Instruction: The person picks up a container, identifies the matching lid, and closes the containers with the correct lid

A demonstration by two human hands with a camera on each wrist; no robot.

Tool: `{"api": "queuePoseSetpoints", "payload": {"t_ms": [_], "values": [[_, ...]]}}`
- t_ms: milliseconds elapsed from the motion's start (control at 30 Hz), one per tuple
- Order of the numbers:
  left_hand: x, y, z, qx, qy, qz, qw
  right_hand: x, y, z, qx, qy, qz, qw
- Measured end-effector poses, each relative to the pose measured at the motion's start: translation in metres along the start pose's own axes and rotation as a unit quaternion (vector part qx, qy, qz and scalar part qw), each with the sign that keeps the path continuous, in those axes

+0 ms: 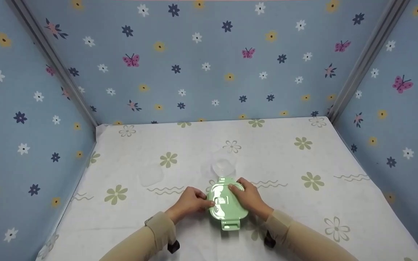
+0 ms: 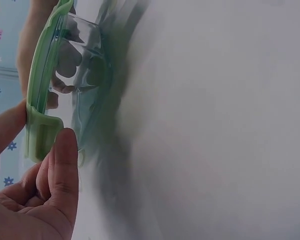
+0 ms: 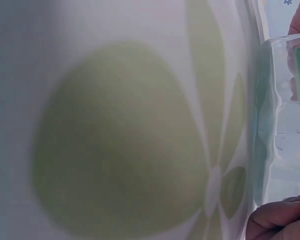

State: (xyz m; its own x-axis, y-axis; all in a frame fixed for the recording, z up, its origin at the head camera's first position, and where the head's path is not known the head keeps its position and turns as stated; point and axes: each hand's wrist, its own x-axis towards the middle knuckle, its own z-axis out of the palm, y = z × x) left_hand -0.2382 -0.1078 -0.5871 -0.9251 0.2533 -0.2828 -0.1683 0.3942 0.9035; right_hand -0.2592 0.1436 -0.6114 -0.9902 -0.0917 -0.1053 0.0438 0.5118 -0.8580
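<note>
A food container with a light green lid and a clear body sits near the front middle of the table. At its left side my left hand pinches a green side clip, thumb on the lid and fingers against the flap. My right hand grips the far right side, its thumb over the lid's top. Another green clip sticks out at the near end. Through the clear wall in the right wrist view, part of a hand shows.
Just beyond the container lies a small clear round piece, like a bowl or lid. Farther left is a flat, see-through rounded square. A white flowered cloth covers the table, with blue patterned walls behind and at both sides.
</note>
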Motion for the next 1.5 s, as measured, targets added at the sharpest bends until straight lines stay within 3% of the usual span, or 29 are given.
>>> {"api": "queuePoseSetpoints", "payload": {"t_ms": [433, 800, 1233, 1500], "values": [[0.002, -0.007, 0.0, -0.02, 0.005, 0.023, 0.9995, 0.0, -0.001, 0.001, -0.015, 0.008, -0.006, 0.9998], [0.002, -0.016, 0.005, -0.065, -0.019, 0.019, 0.9976, -0.003, 0.0, 0.002, -0.02, -0.005, 0.005, 0.9998], [0.007, -0.014, 0.004, -0.033, -0.023, -0.007, 0.9992, 0.001, 0.003, -0.004, -0.024, -0.025, 0.015, 0.9993], [0.008, -0.012, 0.003, -0.024, -0.027, -0.013, 0.9993, 0.003, 0.003, -0.008, -0.019, -0.032, -0.019, 0.9991]]}}
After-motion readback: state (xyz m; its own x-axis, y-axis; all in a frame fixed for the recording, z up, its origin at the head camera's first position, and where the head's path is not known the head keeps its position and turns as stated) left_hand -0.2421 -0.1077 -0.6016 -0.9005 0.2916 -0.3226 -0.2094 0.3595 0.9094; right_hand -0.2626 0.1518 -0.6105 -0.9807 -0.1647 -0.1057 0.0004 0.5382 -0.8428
